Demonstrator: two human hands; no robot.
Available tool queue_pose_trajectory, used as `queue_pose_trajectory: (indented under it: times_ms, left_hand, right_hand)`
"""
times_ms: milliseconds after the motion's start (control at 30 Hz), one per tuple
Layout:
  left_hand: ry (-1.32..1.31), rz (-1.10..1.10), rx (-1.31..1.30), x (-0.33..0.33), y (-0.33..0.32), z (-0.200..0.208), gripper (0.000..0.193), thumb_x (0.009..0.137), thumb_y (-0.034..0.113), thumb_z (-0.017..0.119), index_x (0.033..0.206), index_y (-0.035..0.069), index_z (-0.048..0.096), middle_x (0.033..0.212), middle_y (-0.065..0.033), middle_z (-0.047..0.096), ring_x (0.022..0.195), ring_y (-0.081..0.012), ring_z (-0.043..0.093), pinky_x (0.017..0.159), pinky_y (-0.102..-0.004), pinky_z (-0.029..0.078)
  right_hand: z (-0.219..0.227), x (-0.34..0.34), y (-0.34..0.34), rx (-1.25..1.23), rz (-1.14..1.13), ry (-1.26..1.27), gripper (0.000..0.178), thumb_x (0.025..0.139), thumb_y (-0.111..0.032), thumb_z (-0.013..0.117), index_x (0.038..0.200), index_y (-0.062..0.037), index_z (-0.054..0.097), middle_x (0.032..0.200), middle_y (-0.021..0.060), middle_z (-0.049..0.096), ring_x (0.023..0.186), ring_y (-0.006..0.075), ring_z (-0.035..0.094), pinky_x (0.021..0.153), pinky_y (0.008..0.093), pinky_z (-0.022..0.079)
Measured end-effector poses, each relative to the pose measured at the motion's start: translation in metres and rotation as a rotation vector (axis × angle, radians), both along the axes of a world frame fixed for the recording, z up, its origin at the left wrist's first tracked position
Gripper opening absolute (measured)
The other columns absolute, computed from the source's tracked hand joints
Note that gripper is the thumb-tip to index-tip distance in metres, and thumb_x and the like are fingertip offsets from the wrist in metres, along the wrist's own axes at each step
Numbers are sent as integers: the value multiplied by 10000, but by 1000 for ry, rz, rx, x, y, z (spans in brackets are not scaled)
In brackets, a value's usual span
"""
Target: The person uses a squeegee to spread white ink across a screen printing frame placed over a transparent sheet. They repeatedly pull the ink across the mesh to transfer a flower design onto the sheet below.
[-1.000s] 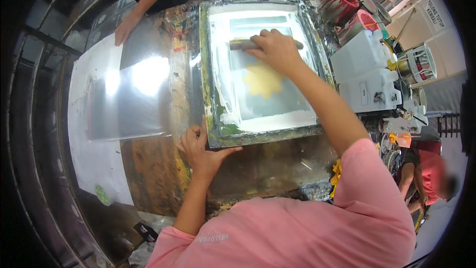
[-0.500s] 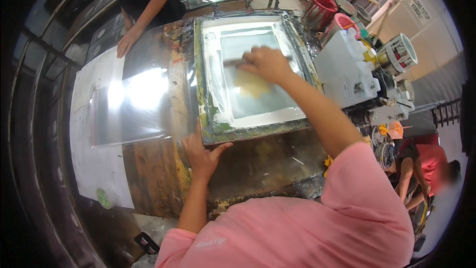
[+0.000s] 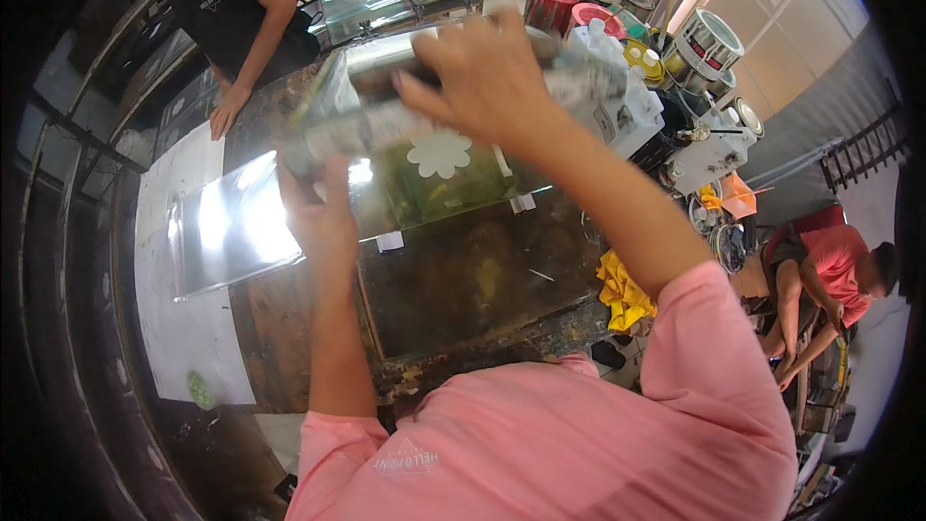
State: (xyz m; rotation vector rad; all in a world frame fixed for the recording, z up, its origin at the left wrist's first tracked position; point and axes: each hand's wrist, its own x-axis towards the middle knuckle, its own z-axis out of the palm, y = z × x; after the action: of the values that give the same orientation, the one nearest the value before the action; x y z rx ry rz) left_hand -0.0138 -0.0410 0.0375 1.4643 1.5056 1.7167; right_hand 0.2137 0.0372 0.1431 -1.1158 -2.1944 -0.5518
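My left hand (image 3: 323, 207) grips the near left corner of a screen-printing frame (image 3: 371, 123), which is tilted up off the table and blurred. Above the raised frame, my right hand (image 3: 487, 82) is closed round a dark bar that looks like a squeegee (image 3: 381, 77); its far end is smeared by motion. Under the frame a white flower shape (image 3: 439, 156) shows on a green-tinted surface. A glossy clear sheet (image 3: 207, 265) lies to the left, beneath my left hand's side.
Across the table a person in black (image 3: 236, 29) rests a hand on white paper (image 3: 159, 260). Paint cans (image 3: 709, 43) and white jugs crowd the right. A yellow cloth (image 3: 625, 289) hangs at the near edge. Another person in pink (image 3: 830, 270) sits far right.
The frame has gone from flat to tilted up, its near edge lifted by my left hand. My right hand has moved up and left with the bar. The white flower has come into view.
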Motion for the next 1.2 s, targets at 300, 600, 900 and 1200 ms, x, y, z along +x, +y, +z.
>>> queue_pose_trajectory:
  times_ms: [300, 600, 900, 1200]
  left_hand:
    - [1119, 69, -471, 14, -25, -89, 1113, 941, 724, 637, 1716, 45, 217, 1719, -325, 224, 1611, -477, 197, 1284, -676, 54]
    - [1087, -4, -616, 38, -9, -94, 1057, 921, 704, 677, 1651, 1, 376, 1718, -231, 343, 1625, -392, 248, 1294, -645, 85]
    - [386, 198, -326, -24, 46, -29, 632, 965, 200, 800, 1516, -20, 584, 1074, -217, 799, 907, -186, 764, 816, -317, 576]
    - [506, 443, -278, -272, 22, -99, 654, 936, 109, 774, 1543, 1, 557, 957, -190, 805, 812, -203, 784, 755, -304, 593]
  right_hand:
    - [74, 18, 103, -29, 117, 99, 667, 1009, -570, 500, 838, 11, 780, 866, 243, 763, 833, 395, 739, 918, 562, 465]
    - [81, 19, 158, -55, 139, 129, 639, 998, -520, 502, 869, 33, 797, 926, 244, 778, 912, 412, 752, 939, 568, 501]
    - [92, 8, 117, -116, 58, 87, 703, 999, -625, 516, 889, 10, 798, 850, 262, 762, 857, 411, 759, 879, 545, 537]
    - [95, -39, 53, -102, 19, 185, 574, 946, -527, 684, 733, 5, 723, 661, 192, 667, 620, 353, 670, 631, 464, 510]
